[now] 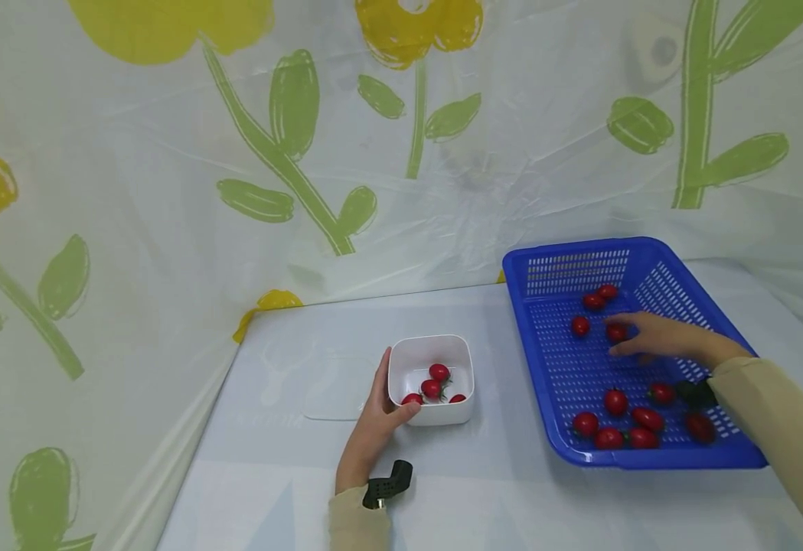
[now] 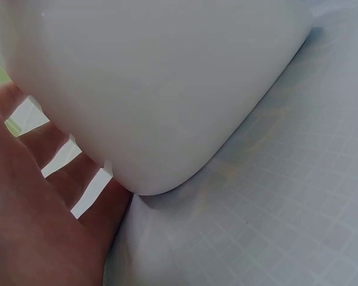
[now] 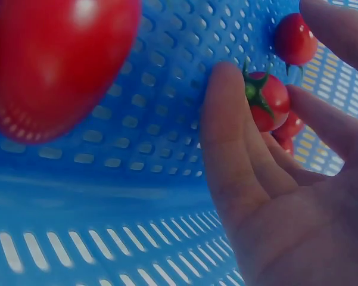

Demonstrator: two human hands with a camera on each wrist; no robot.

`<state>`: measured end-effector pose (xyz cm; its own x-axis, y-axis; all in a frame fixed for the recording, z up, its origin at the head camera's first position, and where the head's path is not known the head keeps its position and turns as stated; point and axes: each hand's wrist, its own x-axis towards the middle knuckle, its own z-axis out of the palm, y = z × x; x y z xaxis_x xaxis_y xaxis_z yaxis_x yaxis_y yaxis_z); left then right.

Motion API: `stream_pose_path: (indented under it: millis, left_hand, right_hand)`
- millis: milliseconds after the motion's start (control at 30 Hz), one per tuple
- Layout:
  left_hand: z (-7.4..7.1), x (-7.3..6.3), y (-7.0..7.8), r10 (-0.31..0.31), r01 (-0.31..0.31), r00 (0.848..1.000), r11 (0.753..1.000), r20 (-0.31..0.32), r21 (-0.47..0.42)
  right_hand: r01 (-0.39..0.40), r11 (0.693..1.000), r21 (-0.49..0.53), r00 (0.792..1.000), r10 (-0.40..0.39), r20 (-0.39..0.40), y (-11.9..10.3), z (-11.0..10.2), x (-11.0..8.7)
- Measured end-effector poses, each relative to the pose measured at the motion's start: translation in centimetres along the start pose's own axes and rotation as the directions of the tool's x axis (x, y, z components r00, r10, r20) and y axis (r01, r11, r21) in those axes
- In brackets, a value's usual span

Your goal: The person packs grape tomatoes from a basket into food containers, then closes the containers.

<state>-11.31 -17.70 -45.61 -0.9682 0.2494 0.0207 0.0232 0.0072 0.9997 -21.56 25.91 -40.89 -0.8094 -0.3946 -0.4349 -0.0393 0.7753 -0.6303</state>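
My left hand (image 1: 372, 425) holds a white square container (image 1: 435, 414) at its left side, thumb at the near rim and fingers along the wall. Several red cherry tomatoes (image 1: 432, 389) lie inside it. In the left wrist view, the fingers (image 2: 44, 140) rest against the container's smooth wall (image 2: 161, 89). My right hand (image 1: 663, 337) reaches into a blue perforated basket (image 1: 546, 367), fingers spread around a cherry tomato (image 1: 617, 332). The right wrist view shows that tomato with its green calyx (image 3: 268, 101) between loosely bent fingers (image 3: 223, 131), thumb apart.
More cherry tomatoes lie in the basket, several along its near side (image 1: 609, 438) and a few toward the back (image 1: 594, 301). The basket stands right of the container on a pale tabletop (image 1: 497, 490). A flower-printed white sheet (image 1: 511, 153) hangs behind the table.
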Motion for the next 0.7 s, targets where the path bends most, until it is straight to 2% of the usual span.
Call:
stream_pose_path:
  millis: [400, 567, 700]
  left_hand:
    - [0.05, -0.11, 0.21, -0.002, 0.002, 1.000, 1.000, -0.011, 0.029]
    - [0.08, -0.18, 0.33, -0.007, 0.007, 1.000, 0.999, -0.009, 0.033]
    - [0.03, -0.24, 0.33, -0.009, 0.009, 1.000, 0.999, -0.009, 0.037]
  right_hand:
    - [0.060, 0.992, -0.113, 0.998, -0.062, -0.015, -0.13, 0.41, 0.07]
    - [0.050, 0.991, -0.120, 0.999, -0.052, -0.010, -0.35, 0.14, -0.01]
    - [0.073, 0.988, -0.133, 0.997, -0.077, -0.023, -0.88, -0.12, -0.08]
